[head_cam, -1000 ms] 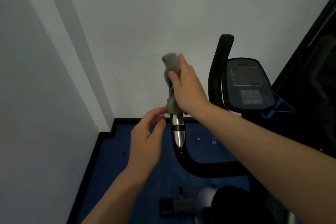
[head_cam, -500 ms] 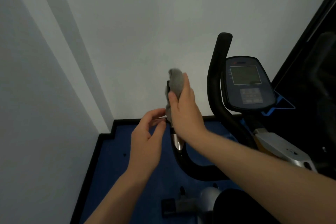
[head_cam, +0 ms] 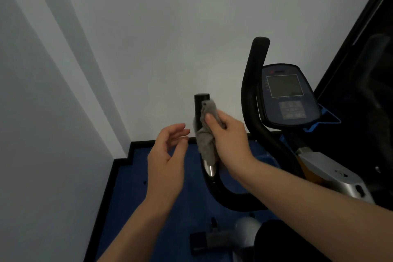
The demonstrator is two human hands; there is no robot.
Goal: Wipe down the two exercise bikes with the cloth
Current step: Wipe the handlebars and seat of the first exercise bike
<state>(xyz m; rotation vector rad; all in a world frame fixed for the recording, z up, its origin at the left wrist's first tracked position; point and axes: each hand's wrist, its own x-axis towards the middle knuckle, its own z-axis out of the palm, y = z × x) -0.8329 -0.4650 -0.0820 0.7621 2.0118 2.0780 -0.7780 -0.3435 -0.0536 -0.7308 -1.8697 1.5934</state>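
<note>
Head view: the right hand point(head_cam: 228, 134) grips the grey cloth point(head_cam: 207, 134), wrapped round the left handlebar point(head_cam: 201, 102) of the exercise bike point(head_cam: 331, 168). The left hand point(head_cam: 168, 155) hovers just left of the bar, fingers loosely spread, holding nothing. The console point(head_cam: 287, 93) stands to the right, beyond the right handlebar point(head_cam: 255, 83).

Risk, as judged: the loose lower end of the cloth may slip off the bar if the hold slackens, leaving the chrome band point(head_cam: 209, 169) unwiped.

Orientation: the cloth hangs lengthwise along the upright bar, its long axis near vertical, top end pointing up and far
</note>
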